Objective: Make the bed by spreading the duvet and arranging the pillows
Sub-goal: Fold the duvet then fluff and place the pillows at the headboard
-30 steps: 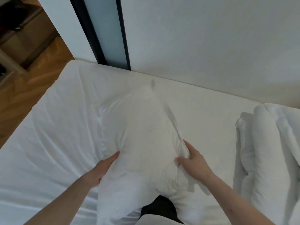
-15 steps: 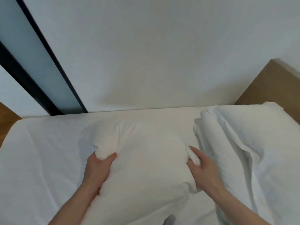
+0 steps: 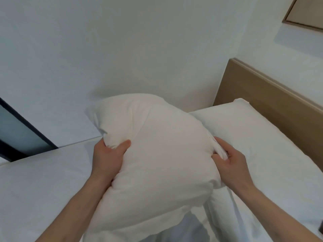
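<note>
gripping a white pillow (image 3: 157,154) above the bed (image 3: 43,172), left hand (image 3: 108,158) and right hand (image 3: 230,161).

Dim, even indoor light, soft shadows, slightly soft focus, wide-angle bending at edges

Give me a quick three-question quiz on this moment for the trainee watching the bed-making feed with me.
1. True or false: only one hand grips the pillow.
2. Multiple choice: the wooden headboard is seen at A) lower left, B) the right, C) behind the dark door frame.
3. Short answer: what lies on the bed against the headboard, just behind the right hand?

Key:
1. False. The left hand and the right hand each clutch a side of it.
2. B.
3. A second white pillow, lying flat.
</note>
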`<move>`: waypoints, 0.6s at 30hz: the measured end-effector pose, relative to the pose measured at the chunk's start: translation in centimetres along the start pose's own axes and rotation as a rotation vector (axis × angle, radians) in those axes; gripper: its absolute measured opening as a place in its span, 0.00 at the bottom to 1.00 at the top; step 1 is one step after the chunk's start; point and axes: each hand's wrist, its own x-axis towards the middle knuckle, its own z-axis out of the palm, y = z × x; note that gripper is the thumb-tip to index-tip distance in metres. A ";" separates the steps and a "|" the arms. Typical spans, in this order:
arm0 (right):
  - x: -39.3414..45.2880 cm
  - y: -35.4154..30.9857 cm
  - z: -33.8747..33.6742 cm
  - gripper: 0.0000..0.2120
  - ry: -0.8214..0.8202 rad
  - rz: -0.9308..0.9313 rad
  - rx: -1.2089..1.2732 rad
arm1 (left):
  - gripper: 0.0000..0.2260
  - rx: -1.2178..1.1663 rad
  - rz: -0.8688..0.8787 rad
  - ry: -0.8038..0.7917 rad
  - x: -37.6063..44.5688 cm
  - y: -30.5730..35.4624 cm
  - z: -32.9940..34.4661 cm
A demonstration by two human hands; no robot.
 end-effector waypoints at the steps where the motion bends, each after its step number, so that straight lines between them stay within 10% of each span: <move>1: 0.3 0.1 -1.4 0.24 0.017 -0.010 0.004 | 0.09 -0.004 0.019 -0.005 -0.4 0.7 1.4; 18: 9.1 4.0 -30.8 0.26 0.342 -0.155 -0.034 | 0.10 -0.278 0.232 -0.043 -9.9 11.2 31.8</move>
